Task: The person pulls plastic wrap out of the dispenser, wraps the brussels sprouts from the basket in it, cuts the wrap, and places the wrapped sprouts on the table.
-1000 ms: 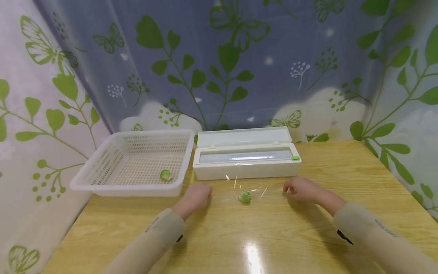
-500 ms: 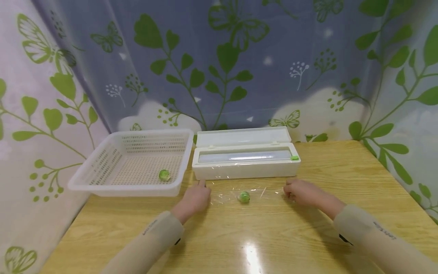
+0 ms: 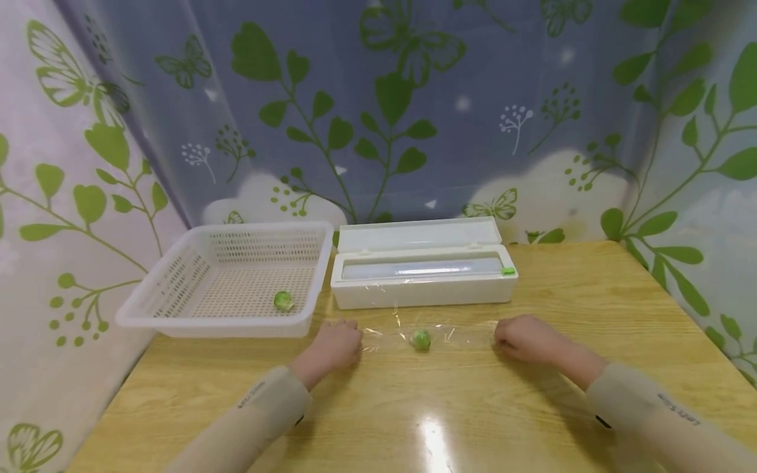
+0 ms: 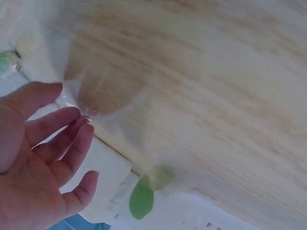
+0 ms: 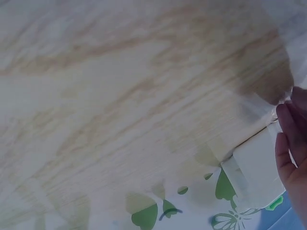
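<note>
A Brussels sprout [image 3: 420, 339] sits mid-table with a sheet of clear cling film [image 3: 458, 335] stretched across it. At the film's left end, my left hand [image 3: 332, 345] pinches the edge; in the left wrist view the thumb [image 4: 41, 96] and fingertips meet at the crinkled plastic, the other fingers loosely bent. My right hand [image 3: 529, 338] grips the opposite end with curled fingers, and the right wrist view catches only part of that hand [image 5: 292, 143] at its border. Behind the film stands a white cling film dispenser [image 3: 426, 292], lid raised, roll inside.
A white perforated plastic basket [image 3: 219, 322] stands at the left with a second sprout [image 3: 283, 301] inside. The dispenser carries a green slider [image 3: 508, 270] at its right end. A patterned curtain [image 3: 449, 131] hangs behind the wooden table [image 3: 355, 420].
My left fingers have shifted from reaching forward near the dispenser back to the film's end. My right hand has edged slightly right. The film's creases have changed; the sprout stays between my hands.
</note>
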